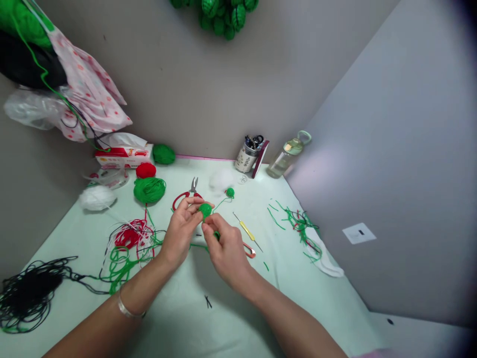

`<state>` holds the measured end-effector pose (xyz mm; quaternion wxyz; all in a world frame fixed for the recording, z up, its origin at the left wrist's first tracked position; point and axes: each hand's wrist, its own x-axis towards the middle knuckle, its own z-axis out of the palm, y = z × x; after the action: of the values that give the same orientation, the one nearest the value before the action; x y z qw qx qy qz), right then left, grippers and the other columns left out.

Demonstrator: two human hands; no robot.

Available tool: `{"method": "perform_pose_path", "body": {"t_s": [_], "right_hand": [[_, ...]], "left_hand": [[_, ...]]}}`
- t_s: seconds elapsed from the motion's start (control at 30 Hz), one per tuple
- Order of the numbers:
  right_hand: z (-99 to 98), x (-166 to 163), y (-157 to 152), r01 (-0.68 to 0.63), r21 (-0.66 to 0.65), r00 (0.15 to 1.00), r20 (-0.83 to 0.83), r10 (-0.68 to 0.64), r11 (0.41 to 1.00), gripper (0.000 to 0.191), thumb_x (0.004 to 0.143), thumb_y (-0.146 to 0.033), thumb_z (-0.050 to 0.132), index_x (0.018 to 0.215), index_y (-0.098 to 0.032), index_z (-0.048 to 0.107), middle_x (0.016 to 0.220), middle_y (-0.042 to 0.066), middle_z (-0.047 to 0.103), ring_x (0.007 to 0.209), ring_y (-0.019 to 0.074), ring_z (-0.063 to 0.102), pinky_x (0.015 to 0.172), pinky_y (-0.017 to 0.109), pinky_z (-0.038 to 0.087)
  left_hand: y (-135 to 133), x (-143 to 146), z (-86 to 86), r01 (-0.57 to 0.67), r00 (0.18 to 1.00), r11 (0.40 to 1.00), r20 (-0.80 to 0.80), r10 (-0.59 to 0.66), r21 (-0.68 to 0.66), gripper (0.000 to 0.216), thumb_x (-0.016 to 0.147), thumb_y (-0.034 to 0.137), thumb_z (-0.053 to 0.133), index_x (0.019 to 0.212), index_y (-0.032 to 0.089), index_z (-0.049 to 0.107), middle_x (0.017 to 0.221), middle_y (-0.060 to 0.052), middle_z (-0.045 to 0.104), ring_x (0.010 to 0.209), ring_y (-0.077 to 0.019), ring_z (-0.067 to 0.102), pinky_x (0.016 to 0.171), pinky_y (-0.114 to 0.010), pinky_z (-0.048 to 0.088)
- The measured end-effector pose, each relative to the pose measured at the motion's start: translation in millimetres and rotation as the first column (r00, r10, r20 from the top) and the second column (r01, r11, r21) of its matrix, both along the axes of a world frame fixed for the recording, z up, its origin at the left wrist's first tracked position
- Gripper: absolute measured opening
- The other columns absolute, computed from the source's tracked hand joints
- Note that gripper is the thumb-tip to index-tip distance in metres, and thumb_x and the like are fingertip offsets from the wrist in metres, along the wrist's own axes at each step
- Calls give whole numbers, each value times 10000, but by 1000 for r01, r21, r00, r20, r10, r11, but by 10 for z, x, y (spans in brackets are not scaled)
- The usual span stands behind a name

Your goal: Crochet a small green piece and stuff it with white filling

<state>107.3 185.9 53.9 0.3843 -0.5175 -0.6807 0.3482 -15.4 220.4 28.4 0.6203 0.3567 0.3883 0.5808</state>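
A small green crocheted piece (205, 210) is pinched between the thumb and fingers of my left hand (182, 226). My right hand (225, 243) is closed just below it, thumb and forefinger together at its lower edge. A bit of green yarn (216, 234) shows by the right fingers, but what their tips grip is hidden. Beyond the hands lie red-handled pliers (194, 186) and a small green crocheted ball (230, 192) with a yarn tail. To the right rests a yellow-handled crochet hook (247, 230). An orange-handled tool (249, 250) is partly covered by my right hand.
Tangled red, white and green yarn (130, 238) and black yarn (30, 293) spread at left. Yarn balls (149, 190) and a tissue box (124, 154) stand behind. A pen holder (246, 158) and water bottle (286, 156) are at the back; yarn scraps (301, 226) lie right.
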Motion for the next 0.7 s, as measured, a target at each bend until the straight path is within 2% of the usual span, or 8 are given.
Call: {"method": "perform_pose_path", "body": {"t_s": [0.1,0.2,0.3,0.4,0.47,0.6,0.67,0.7], "right_hand": [[-6,54,62,-20,-24,987,-158,16,1000,166,1006,-314,507,885,-225,578,684,-55,539,581,118,428,597,252,336],[-22,99,88,-26,0,981,-192,26,1000,193,1003,-340,533,863,-223,595,720,-41,559,612,121,453,598,246,354],[-101,48,38,0,70,996,-87,7,998,205,1014,-314,486,853,-225,577,678,-44,511,579,126,434,588,256,339],[-207,-39,-17,-3,187,997,74,-11,982,189,1001,-237,419,883,-220,566,657,-39,496,557,138,429,588,276,321],[-220,-36,-9,-18,190,993,122,-5,982,193,1001,-229,411,907,-215,580,665,-31,521,562,144,450,590,279,331],[9,211,97,-139,34,978,164,132,990,267,1059,-303,444,895,-227,640,719,-23,609,624,142,533,645,269,397],[189,382,138,-234,6,946,233,226,972,223,1054,-338,520,966,-237,698,904,18,704,841,174,636,772,290,451],[269,454,146,-216,7,947,246,208,976,211,1051,-344,540,1010,-240,718,986,38,728,933,193,654,832,309,466]], "left_hand": [[-31,-16,141,79,996,996,48,-77,-39,277,853,305,776,1078,191,663,1017,-53,781,877,-164,701,823,-274,535],[-68,-21,241,159,981,985,119,-150,-71,297,873,304,756,1133,211,645,1076,-68,794,933,-182,736,847,-291,559],[-95,-10,248,186,972,976,166,-166,-110,311,861,289,753,1134,227,618,1017,-52,804,925,-194,764,814,-295,572],[-92,10,185,119,987,987,117,-107,-104,263,838,260,760,1054,214,618,884,-25,797,895,-197,776,759,-272,561],[-68,13,145,85,993,994,89,-79,-70,257,824,244,783,1010,211,609,866,-18,795,898,-199,776,750,-265,553],[-10,-49,148,54,997,997,44,-56,49,313,830,261,835,1044,222,609,1019,-32,809,959,-203,765,860,-299,554],[3,-99,181,54,999,990,-4,-54,131,286,865,265,821,1073,229,628,1075,-39,804,1033,-203,746,944,-316,536],[2,-121,198,57,998,983,-35,-52,173,261,886,266,805,1084,233,638,1087,-41,801,1072,-204,731,979,-323,523]]}}
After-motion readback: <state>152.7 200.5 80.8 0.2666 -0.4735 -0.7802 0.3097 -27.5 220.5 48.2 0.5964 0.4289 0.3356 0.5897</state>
